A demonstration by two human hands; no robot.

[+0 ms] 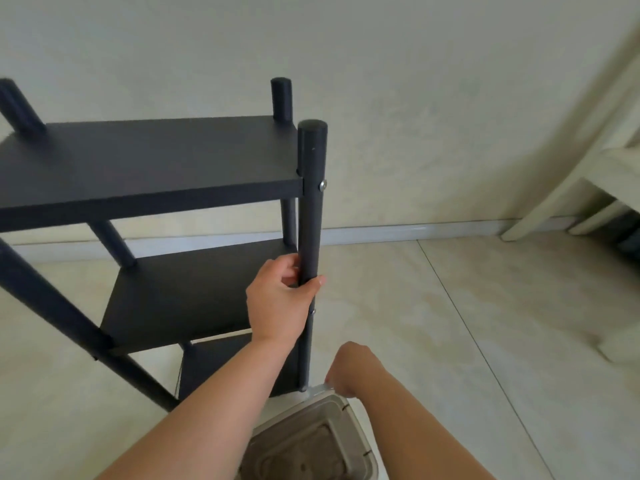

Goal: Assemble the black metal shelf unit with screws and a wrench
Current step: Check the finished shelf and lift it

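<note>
At the shelf unit's point(152, 161) near post point(310, 216), your left hand point(278, 299) grips it; your right hand point(353, 370) pinches a wrench point(320, 389) low down. No writing legible.

A home room: pale tiled floor point(450, 323), plain wall point(381, 81), cream chair point(588, 188) in the corner.

Matte black metal shelf unit point(152, 161), plain and unpatterned; silver round screw head point(323, 184) on its near black post; below the unit, pale grey plastic bin point(360, 441); beside it, cream marbled floor tiles point(485, 323) with dark grout lines; behind, off-white wall point(381, 64).
</note>
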